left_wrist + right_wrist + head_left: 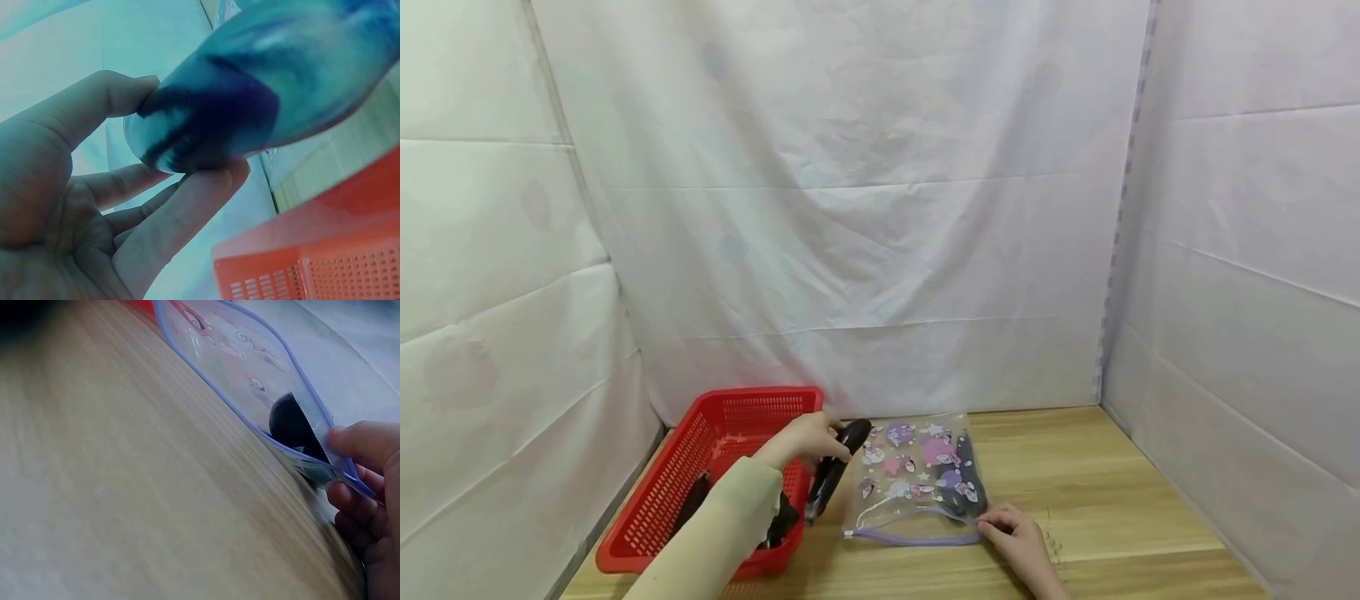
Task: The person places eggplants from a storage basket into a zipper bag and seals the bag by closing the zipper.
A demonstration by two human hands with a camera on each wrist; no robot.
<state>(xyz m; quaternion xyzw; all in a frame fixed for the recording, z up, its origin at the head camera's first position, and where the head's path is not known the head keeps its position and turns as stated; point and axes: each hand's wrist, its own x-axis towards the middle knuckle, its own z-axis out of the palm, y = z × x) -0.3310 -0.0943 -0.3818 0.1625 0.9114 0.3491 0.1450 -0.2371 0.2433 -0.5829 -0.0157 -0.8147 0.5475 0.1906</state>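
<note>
My left hand [811, 437] grips a long, glossy, dark eggplant [827, 483] by its upper part, between the red basket and a clear zip bag [880, 500]. In the left wrist view the thumb and fingers pinch the rounded end of this eggplant [300, 75]. My right hand [1018, 542] pinches the right corner of the bag's purple zip edge [917, 542]. The bag lies flat with its mouth parted, as the right wrist view shows. Inside, along its right side, lies another dark eggplant [290, 422].
A red perforated basket [658, 508] stands at the left, with dark eggplants [692, 500] inside, partly hidden by my left sleeve. The wooden table [1097, 483] stretches right of the bag. White cloth walls [887, 250] enclose the back and both sides.
</note>
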